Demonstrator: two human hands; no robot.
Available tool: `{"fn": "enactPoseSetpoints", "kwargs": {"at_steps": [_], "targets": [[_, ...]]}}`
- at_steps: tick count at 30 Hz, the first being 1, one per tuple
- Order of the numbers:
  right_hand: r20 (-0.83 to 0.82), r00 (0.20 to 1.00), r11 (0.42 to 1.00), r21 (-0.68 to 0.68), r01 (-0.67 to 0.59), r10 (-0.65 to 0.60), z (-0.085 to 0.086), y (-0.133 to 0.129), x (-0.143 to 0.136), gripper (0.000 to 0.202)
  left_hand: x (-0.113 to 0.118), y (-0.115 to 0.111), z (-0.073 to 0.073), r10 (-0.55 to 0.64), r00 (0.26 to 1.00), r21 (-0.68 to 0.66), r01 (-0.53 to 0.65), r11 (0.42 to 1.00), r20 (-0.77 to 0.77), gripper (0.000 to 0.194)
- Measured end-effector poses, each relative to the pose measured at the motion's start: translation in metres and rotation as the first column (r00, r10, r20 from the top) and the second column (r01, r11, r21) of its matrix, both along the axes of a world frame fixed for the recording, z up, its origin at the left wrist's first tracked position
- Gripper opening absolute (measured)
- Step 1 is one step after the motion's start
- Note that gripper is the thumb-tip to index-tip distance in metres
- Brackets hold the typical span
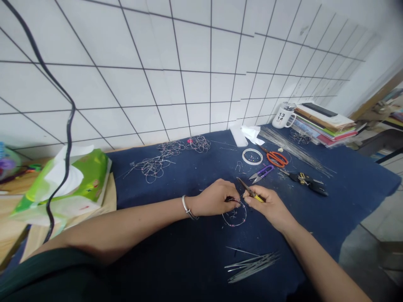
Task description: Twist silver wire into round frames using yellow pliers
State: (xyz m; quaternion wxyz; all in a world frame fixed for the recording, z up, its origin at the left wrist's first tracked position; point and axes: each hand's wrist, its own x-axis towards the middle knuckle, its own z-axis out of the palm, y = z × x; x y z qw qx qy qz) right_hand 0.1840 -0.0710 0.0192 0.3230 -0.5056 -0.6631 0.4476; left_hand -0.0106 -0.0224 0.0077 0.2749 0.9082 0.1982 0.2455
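Observation:
My left hand (217, 197), with a silver bangle (186, 206) at the wrist, is closed in a pinch on a beaded wire ring (232, 225). The ring is thin silver wire with small pink and red beads, and it hangs below my fingertips. In my right hand (267, 206) lies a pair of pliers (250, 190) with a yellow handle, its dark jaws pointing up and left. My right thumb and fingertip meet close beside the ring; whether they also pinch a wire end is too small to tell.
Several wire pieces (252, 265) lie in front. Behind are tangled beaded wire rings (154, 167), a white bead dish (261, 158), purple thread snips (263, 173), orange scissors (277, 159), black-handled pliers (307, 182), long wires (289, 147) and a mug (282, 117). A tissue pack (97, 176) stands left.

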Motion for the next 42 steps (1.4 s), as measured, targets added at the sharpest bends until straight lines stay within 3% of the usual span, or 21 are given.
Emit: {"fn": "enactPoseSetpoints", "kwargs": {"at_steps": [42], "targets": [[0.017, 1.0, 1.0, 0.01, -0.002, 0.002, -0.0002, -0.0007, -0.0008, 0.019, 0.001, -0.0037, 0.004, 0.007, 1.0, -0.02, -0.007, 1.0, -0.017, 0.017]]}}
